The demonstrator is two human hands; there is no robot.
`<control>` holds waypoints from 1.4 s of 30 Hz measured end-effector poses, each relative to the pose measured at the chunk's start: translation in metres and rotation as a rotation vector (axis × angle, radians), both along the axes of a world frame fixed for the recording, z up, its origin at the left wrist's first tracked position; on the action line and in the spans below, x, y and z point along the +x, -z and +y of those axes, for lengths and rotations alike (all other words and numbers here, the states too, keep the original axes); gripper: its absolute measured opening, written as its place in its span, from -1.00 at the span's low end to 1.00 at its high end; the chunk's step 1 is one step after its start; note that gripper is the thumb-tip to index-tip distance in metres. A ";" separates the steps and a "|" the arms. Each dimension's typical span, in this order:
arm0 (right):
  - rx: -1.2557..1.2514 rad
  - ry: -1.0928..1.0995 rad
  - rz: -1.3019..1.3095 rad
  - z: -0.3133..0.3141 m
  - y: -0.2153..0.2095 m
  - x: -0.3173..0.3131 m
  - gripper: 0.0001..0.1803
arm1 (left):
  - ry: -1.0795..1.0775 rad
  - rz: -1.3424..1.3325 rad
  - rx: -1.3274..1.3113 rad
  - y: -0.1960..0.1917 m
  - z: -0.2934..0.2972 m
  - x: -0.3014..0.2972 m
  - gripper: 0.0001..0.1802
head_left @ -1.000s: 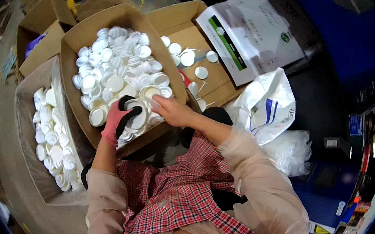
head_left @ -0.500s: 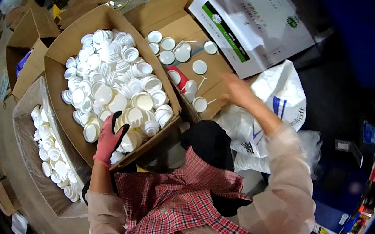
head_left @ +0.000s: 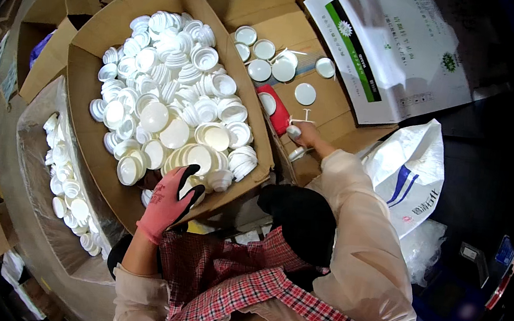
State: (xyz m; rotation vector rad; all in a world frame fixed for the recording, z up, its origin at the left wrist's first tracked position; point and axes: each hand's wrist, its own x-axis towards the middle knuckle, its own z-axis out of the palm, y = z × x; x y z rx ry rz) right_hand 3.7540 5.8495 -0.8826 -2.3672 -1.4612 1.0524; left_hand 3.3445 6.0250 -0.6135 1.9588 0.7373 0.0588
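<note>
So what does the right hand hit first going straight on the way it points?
Likely the red item in the cardboard box, just up-left in view from the right hand; depth is unclear, so they may already touch.

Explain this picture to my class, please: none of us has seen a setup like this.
There is no machine here. A person wears a camera on their head, looking down, so the lens bends straight edges and their forearms come in from below. The left hand, in a pink-and-black glove, is at the near edge of a cardboard box heaped with white lids. The bare right hand reaches into a shallower carton, beside a red object and some loose white discs. Whether either hand grips anything is hard to tell.
</note>
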 end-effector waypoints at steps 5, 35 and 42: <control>0.345 0.205 0.126 0.051 -0.165 -0.009 -0.60 | -0.058 -0.098 -0.191 0.000 -0.010 -0.004 -0.48; 0.551 1.094 0.742 0.166 -0.166 -0.170 -0.80 | -0.082 0.123 0.537 -0.016 -0.045 -0.015 -0.61; 0.188 0.190 0.043 -0.075 -0.406 -0.035 -0.74 | -0.157 0.058 0.378 -0.001 0.001 -0.041 -0.32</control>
